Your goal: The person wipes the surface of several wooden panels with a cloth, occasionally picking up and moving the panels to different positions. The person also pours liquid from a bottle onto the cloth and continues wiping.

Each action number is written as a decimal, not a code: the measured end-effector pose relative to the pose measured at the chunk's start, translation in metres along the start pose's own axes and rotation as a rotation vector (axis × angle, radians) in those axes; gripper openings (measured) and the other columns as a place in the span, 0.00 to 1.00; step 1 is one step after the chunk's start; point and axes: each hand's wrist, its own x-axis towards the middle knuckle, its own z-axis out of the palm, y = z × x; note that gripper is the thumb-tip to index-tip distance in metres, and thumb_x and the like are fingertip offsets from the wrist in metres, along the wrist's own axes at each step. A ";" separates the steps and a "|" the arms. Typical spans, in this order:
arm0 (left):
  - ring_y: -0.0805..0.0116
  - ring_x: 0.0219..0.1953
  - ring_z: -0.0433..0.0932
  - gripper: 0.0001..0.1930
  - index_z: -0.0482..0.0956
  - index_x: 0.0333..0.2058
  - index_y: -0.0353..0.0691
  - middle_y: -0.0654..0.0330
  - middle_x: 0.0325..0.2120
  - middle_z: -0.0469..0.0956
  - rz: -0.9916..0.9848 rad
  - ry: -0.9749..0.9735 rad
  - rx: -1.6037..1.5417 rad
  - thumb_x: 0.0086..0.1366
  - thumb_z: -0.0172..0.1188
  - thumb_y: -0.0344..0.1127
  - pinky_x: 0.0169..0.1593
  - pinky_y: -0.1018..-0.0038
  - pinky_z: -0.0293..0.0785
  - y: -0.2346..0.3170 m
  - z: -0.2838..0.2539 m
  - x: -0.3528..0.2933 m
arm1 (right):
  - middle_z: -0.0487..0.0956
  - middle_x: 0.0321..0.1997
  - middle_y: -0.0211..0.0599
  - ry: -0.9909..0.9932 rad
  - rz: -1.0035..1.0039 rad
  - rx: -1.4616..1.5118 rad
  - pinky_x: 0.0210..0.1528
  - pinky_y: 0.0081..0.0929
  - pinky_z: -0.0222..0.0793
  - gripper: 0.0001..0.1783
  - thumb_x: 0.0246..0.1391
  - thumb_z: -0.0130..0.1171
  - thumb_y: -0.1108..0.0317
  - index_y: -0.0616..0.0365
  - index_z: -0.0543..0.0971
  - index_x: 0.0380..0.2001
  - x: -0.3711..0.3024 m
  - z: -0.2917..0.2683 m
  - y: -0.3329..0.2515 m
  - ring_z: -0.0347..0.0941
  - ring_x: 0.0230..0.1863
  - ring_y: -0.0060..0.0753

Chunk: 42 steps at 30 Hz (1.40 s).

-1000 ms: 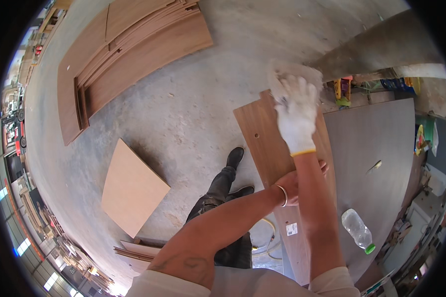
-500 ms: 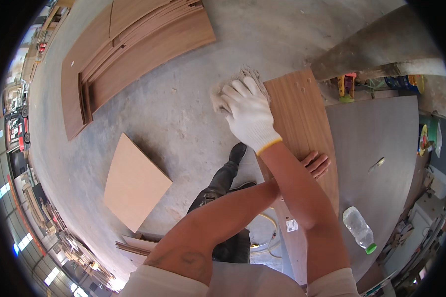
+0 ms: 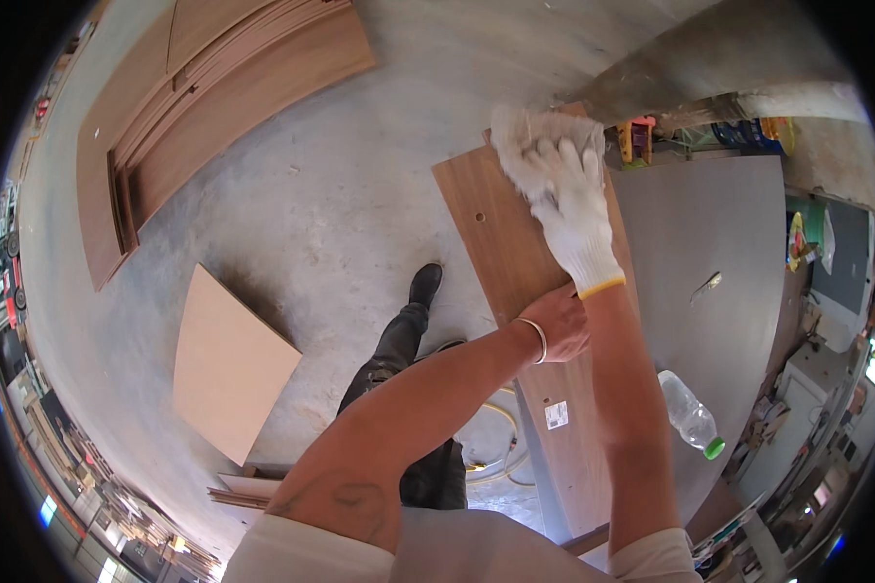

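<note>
A long brown wood-grain board [image 3: 510,257] with a small round hole and a white label lies lengthwise in front of me. My right hand [image 3: 576,219], in a white knitted glove with a yellow cuff, presses a greyish-white rag [image 3: 530,146] onto the far part of the wood. Both rag and glove are smeared by motion. My bare left hand [image 3: 559,325], a bangle on its wrist, is closed at the board's middle beside my right forearm. Its fingertips are partly hidden. More brown wood shows along the right, beneath or beside this board.
A grey panel [image 3: 700,243] on the right carries a clear plastic bottle [image 3: 688,413] with a green cap. Stacked brown boards [image 3: 253,117] lie at far left, a pale square panel [image 3: 233,364] nearer. A yellowish hose [image 3: 501,457] is by my legs; a thick beam [image 3: 710,68] crosses far right.
My right hand has swept the rag rightward across the far end. The left hand has gone from flat fingers to a closed grip, and the board's far end has swung left.
</note>
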 end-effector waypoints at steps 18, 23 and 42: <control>0.50 0.80 0.44 0.27 0.65 0.73 0.63 0.59 0.78 0.51 -0.156 0.172 0.249 0.77 0.48 0.53 0.72 0.26 0.43 -0.158 -0.107 0.006 | 0.72 0.71 0.57 0.013 0.537 -0.030 0.80 0.65 0.34 0.27 0.70 0.48 0.56 0.67 0.78 0.60 -0.322 -0.014 0.002 0.54 0.78 0.71; 0.54 0.81 0.40 0.29 0.59 0.75 0.62 0.63 0.80 0.44 -0.203 0.076 0.347 0.79 0.43 0.54 0.72 0.29 0.45 -0.153 -0.107 0.015 | 0.75 0.68 0.54 0.093 0.396 0.001 0.80 0.60 0.38 0.27 0.58 0.60 0.63 0.66 0.79 0.59 -0.196 -0.013 -0.013 0.61 0.74 0.62; 0.61 0.80 0.44 0.28 0.57 0.76 0.54 0.67 0.79 0.48 -0.197 0.055 0.504 0.82 0.38 0.49 0.71 0.35 0.53 -0.156 -0.103 0.022 | 0.79 0.58 0.41 0.051 0.140 0.174 0.69 0.56 0.60 0.19 0.49 0.59 0.70 0.56 0.83 0.47 -0.141 0.017 -0.093 0.70 0.62 0.50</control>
